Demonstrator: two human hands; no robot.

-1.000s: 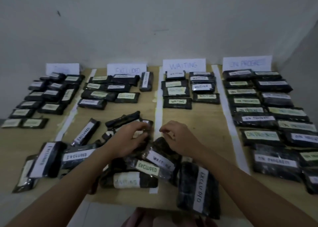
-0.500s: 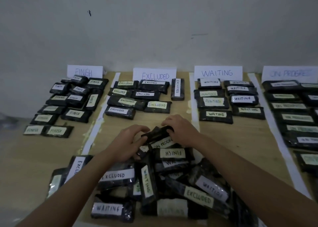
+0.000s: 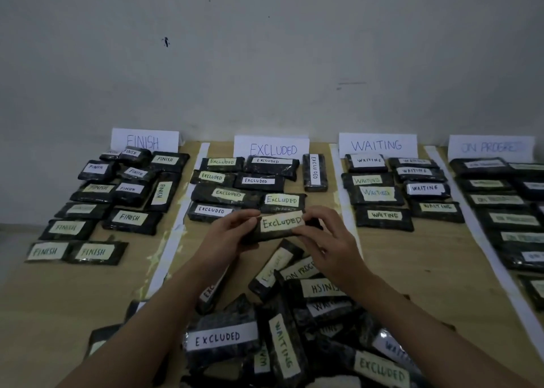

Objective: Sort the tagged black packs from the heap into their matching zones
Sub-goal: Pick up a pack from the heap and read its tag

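Along the desk's (image 3: pixel 412 258) far edge the FINISH zone (image 3: pixel 112 199) lay toward the left corner, packs in loose rows under its sign. Next came the EXCLUDED zone (image 3: pixel 250 181). Just in front of its nearest row, the left hand (image 3: pixel 226 237) and the right hand (image 3: pixel 326 240) each pinched an end of one EXCLUDED pack (image 3: pixel 279 225) — held level, label up. Beyond lay the WAITING zone (image 3: pixel 394 187). The heap (image 3: pixel 279 334) crowded the near edge.

glossy crinkled plastic packs (image 3: pixel 259 169) bear matt paper tags (image 3: pixel 281 222) on a smooth pale wood table (image 3: pixel 412 258).
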